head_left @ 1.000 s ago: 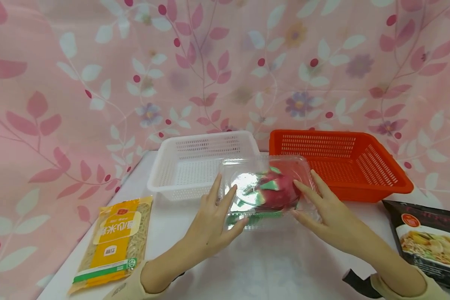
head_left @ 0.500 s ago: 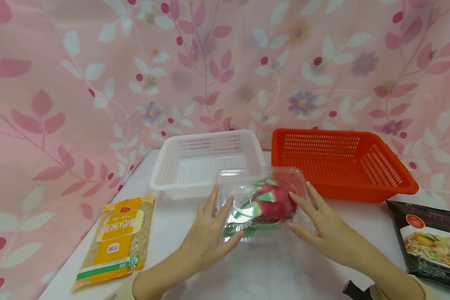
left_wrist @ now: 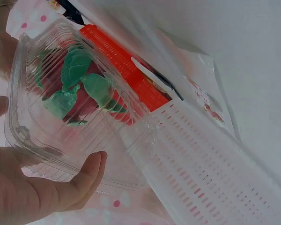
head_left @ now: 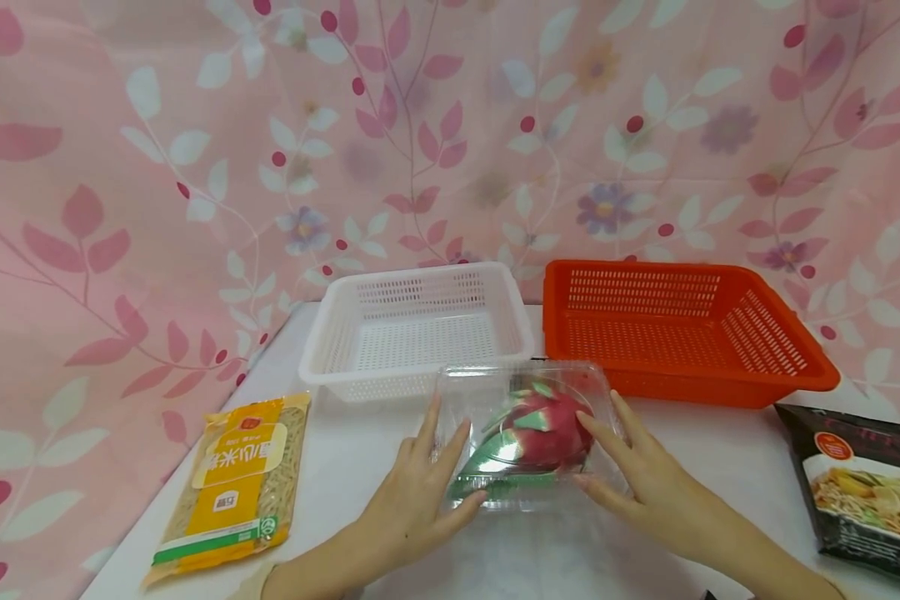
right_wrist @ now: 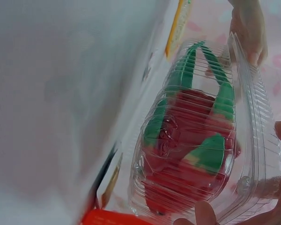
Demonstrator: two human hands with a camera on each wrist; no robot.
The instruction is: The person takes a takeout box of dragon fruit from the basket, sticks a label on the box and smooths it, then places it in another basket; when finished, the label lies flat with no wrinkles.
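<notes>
Both hands hold a clear plastic clamshell box (head_left: 471, 400) over the middle of the table, in front of two baskets. Inside it lies a red dragon fruit (head_left: 551, 429) with green scales, nearer the box's right side. My left hand (head_left: 412, 504) grips the left end, its fingers along the side and lid. In the left wrist view the fingers and thumb bracket the box wall (left_wrist: 18, 101). At the opposite end, my right hand (head_left: 656, 496) holds the box with fingers on the lid's edge and thumb by the front rim. The right wrist view shows the fruit (right_wrist: 182, 126) through the ribbed plastic.
A white perforated basket (head_left: 390, 387) stands behind on the left, beside an orange-red one (head_left: 690, 389) on the right. A yellow bag of rice noodles (head_left: 228, 483) lies far left. At the right edge lies a black noodle packet (head_left: 870, 500). Floral cloth (head_left: 450, 133) hangs behind.
Both hands have drawn the box toward the person, from overlapping the baskets' front edges to farther in front of them. The grip looks the same, and the baskets and packets have stayed put.
</notes>
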